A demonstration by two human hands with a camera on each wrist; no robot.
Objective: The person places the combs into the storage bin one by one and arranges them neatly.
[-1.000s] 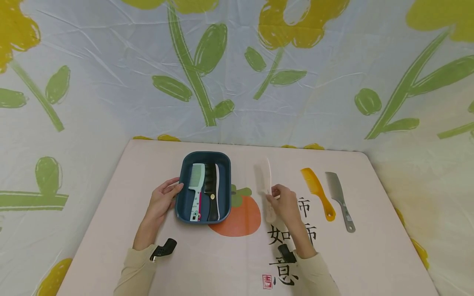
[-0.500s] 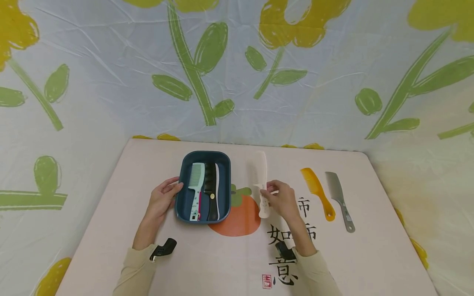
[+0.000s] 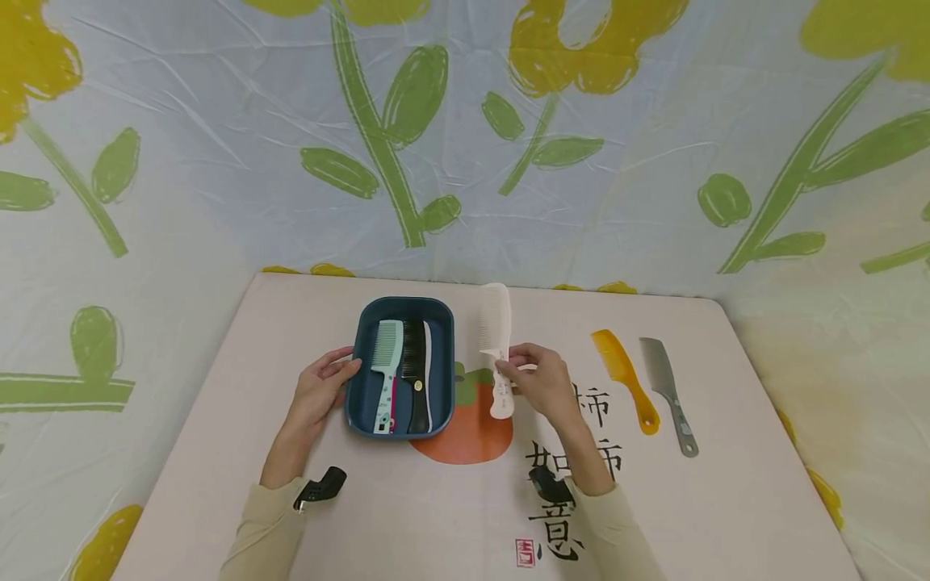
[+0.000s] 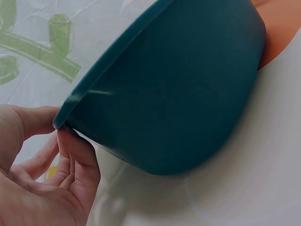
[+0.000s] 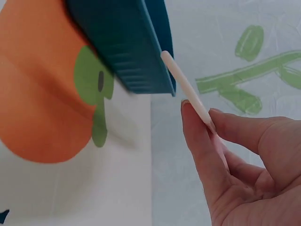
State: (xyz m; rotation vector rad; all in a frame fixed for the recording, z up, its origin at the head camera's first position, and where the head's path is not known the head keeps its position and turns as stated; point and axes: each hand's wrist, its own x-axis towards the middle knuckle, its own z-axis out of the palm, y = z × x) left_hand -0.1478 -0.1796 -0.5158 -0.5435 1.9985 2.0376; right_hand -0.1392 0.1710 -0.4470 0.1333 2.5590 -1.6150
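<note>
Between its thumb and fingers my left hand (image 3: 323, 391) pinches the left rim of a dark blue rectangular tray (image 3: 443, 411). In the left wrist view, the tray (image 4: 164, 94) shows its smooth outer wall, thumb on one side of the rim and fingers on the other. Inside lie a mint-green comb (image 3: 390, 343) with a patterned handle and a black comb (image 3: 412, 355), beside a white curved edge. My right hand (image 3: 545, 387) pinches the handle of a pale pinkish-white comb (image 3: 496, 315), held raised, teeth facing left. The right wrist view shows this comb (image 5: 186, 84) edge-on near the tray.
To the right of my right hand, a yellow comb (image 3: 617, 363) and a grey comb (image 3: 663, 379) lie side by side. The pale tablecloth (image 3: 407, 516) carries a printed orange persimmon and black characters. A flower-patterned curtain (image 3: 625, 202) stands behind the table.
My right hand has lifted the pale comb from the table and moved it left and up, turning its flat side into view. My left hand stays on the tray.
</note>
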